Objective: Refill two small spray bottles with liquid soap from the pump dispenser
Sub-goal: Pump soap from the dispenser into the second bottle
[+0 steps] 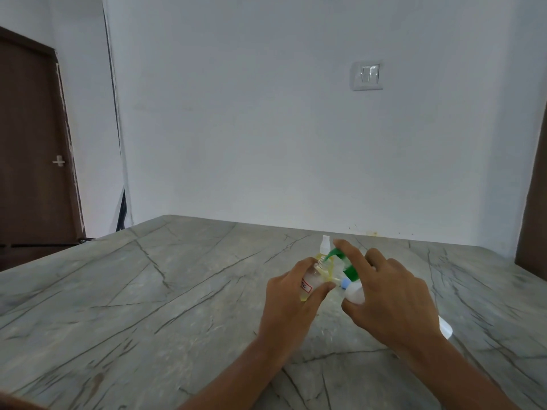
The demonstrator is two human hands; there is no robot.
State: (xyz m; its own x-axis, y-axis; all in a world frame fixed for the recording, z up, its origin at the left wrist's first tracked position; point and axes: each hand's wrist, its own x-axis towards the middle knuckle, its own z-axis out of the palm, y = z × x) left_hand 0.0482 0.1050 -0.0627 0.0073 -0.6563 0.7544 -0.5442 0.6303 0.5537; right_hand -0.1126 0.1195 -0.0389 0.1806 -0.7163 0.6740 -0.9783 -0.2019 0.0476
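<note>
Your right hand (pixel 393 303) lays its index finger (pixel 352 255) on the green pump (pixel 350 272) and grasps the white dispenser (pixel 355 293). Your left hand (pixel 291 294) grips a tilted spray bottle (pixel 310 284), neck at the nozzle. The second bottle (pixel 325 247) stands just behind on the table (pixel 148 291).

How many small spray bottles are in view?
2. A labelled bottle gripped in the left hand; a sprayer-topped bottle standing just behind it. More may be hidden.

Open counter (pixel 148 291) left; capped spray bottle (pixel 325 246) behind pump dispenser (pixel 351 272)
</note>
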